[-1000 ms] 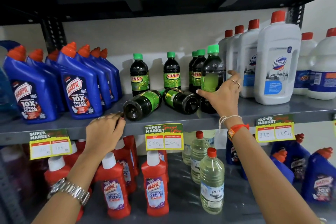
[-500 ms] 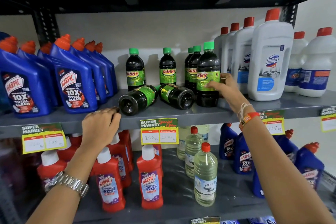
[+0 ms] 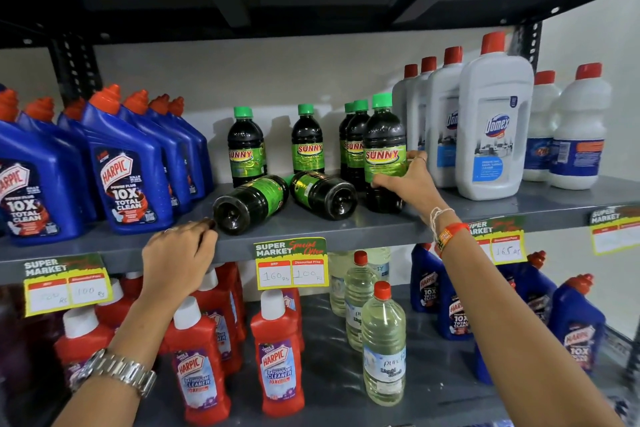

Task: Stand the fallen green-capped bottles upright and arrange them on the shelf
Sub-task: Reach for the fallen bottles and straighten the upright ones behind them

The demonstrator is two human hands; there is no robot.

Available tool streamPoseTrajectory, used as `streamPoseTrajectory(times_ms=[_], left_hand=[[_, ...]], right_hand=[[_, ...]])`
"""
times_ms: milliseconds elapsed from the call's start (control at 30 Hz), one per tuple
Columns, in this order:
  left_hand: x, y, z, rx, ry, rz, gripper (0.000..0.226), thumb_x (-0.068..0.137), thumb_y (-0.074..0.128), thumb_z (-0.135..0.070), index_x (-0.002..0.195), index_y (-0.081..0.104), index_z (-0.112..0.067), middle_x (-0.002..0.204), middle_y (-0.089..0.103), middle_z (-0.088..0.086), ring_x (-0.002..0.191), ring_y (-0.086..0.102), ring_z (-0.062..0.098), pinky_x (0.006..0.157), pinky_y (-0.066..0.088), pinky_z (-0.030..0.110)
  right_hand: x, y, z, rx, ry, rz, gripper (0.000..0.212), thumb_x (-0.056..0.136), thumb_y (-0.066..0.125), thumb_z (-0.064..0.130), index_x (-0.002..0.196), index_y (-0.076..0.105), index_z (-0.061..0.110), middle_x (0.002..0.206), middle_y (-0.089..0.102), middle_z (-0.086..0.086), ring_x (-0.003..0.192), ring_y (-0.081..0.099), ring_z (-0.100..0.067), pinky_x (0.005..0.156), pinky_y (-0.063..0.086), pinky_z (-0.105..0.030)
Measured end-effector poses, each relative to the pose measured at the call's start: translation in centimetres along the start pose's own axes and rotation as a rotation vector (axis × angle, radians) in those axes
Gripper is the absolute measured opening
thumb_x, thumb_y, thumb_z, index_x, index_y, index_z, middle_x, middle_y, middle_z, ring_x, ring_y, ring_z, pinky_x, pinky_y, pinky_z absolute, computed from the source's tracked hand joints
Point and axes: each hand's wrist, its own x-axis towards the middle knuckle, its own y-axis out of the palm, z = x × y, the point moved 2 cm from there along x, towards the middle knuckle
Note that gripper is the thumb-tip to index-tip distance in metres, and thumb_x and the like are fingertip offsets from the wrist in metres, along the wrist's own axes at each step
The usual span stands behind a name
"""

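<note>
- Compared with half a second ago, the right hand [image 3: 403, 184] has settled lower on the front upright green-capped dark bottle [image 3: 384, 152]; its fingers now wrap the green label from the right side, thumb across the front, grasping it. A second ago that bottle showed its label turned away; now "SUNNY" faces forward.
- The left hand [image 3: 180, 253] has barely shifted: it rests on the front lip of the grey metal shelf [image 3: 346, 229], fingers curled loosely over the edge and holding nothing, fingertips just beside the base of the left fallen bottle [image 3: 251, 204].
- The two fallen bottles have not moved. Both lie on their sides at the middle of the shelf, bases toward the camera, caps pointing back. The right fallen bottle [image 3: 323, 194] lies just beside the held one.
- Green-capped bottles: seven can be counted, five upright and two lying down. Of the upright ones, one stands alone at left [image 3: 244, 149], one at centre [image 3: 307, 142], and three stand in a row front to back on the right.
- Blue angled-neck toilet cleaner bottles [image 3: 126, 170] with orange caps fill the shelf's left part; at least seven caps show.
- White red-capped disinfectant bottles [image 3: 493, 128] stand at right: six visible.
- One yellow-edged price tag [image 3: 292, 263] hangs from the shelf lip between the hands.
</note>
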Motion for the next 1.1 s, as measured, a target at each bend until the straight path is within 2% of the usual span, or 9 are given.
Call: streamPoseTrajectory(times_ms=[167,333,467,533,633,733,867,967,1100], left_hand=[[0.0,0.1,0.0,0.005,-0.001,-0.021,0.032,0.080,0.040,-0.021,0.073,0.068,-0.005,0.068,0.070,0.015,0.056,0.061,0.030,0.054,0.041,0.033],[0.0,0.0,0.0,0.003,-0.001,-0.026,0.032,0.080,0.040,-0.020,0.073,0.067,-0.005,0.069,0.070,0.016,0.057,0.062,0.031,0.055,0.042,0.034],[0.0,-0.1,-0.2,-0.008,0.008,-0.025,0.040,0.081,0.034,-0.025,0.079,0.068,-0.005,0.072,0.071,0.016,0.061,0.063,0.031,0.057,0.044,0.035],[-0.1,-0.1,-0.2,-0.013,0.017,-0.025,0.045,0.081,0.030,-0.028,0.081,0.069,-0.005,0.072,0.071,0.015,0.060,0.063,0.030,0.056,0.044,0.034],[-0.1,-0.3,-0.1,-0.001,0.031,-0.003,0.046,0.081,0.028,-0.030,0.083,0.068,-0.007,0.071,0.070,0.013,0.058,0.061,0.028,0.052,0.040,0.029],[0.1,-0.5,0.0,0.038,0.057,0.015,0.042,0.082,0.030,-0.030,0.082,0.068,-0.010,0.069,0.069,0.011,0.055,0.060,0.027,0.049,0.032,0.024],[0.1,-0.8,0.1,0.051,0.078,0.036,0.038,0.084,0.034,-0.028,0.084,0.067,-0.009,0.074,0.070,0.012,0.060,0.062,0.029,0.050,0.030,0.026],[0.2,-0.7,0.4,0.067,0.069,0.065,0.028,0.089,0.042,-0.026,0.094,0.067,-0.014,0.086,0.072,0.009,0.073,0.064,0.029,0.053,0.029,0.028],[0.3,-0.5,1.1,0.050,0.012,0.086,0.028,0.089,0.045,-0.036,0.101,0.066,-0.023,0.098,0.071,0.002,0.084,0.064,0.026,0.056,0.031,0.028]], right_hand=[[-0.9,0.0,0.5,-0.242,-0.103,-0.122,0.095,0.049,0.088,0.040,0.121,0.037,0.006,0.124,0.050,-0.013,0.120,0.046,-0.024,0.102,0.041,-0.035],[-0.7,0.1,0.7,-0.196,-0.020,-0.055,0.083,0.057,0.084,0.031,0.122,0.041,0.006,0.122,0.057,-0.012,0.115,0.054,-0.025,0.098,0.045,-0.035],[-1.5,0.4,1.5,-0.221,-0.045,-0.100,0.091,0.059,0.082,0.034,0.130,0.034,0.004,0.131,0.045,-0.014,0.126,0.041,-0.027,0.101,0.037,-0.032],[-2.7,0.5,3.0,-0.268,-0.215,-0.305,0.088,0.061,0.076,0.039,0.132,0.036,0.006,0.130,0.041,-0.015,0.123,0.040,-0.029,0.100,0.036,-0.033],[-4.5,1.4,6.7,-0.174,-0.621,-0.548,0.049,0.070,0.064,0.030,0.114,0.052,0.011,0.107,0.054,-0.008,0.099,0.050,-0.018,0.081,0.042,-0.024],[-3.9,4.0,10.0,-0.332,-0.747,-0.236,0.041,0.072,0.060,0.032,0.109,0.055,0.014,0.093,0.055,0.003,0.087,0.051,-0.012,0.069,0.043,-0.019],[-2.0,8.7,10.1,-0.813,-0.500,0.335,0.063,0.076,0.063,0.042,0.124,0.045,0.007,0.109,0.057,-0.012,0.108,0.056,-0.030,0.086,0.049,-0.038],[-1.0,10.2,8.8,-1.010,-0.279,0.509,0.064,0.077,0.063,0.044,0.123,0.045,0.002,0.121,0.057,-0.017,0.109,0.056,-0.034,0.082,0.047,-0.037],[-0.2,10.9,8.2,-1.031,-0.132,0.588,0.061,0.072,0.067,0.048,0.116,0.049,0.009,0.120,0.059,-0.011,0.098,0.056,-0.028,0.079,0.048,-0.033]])
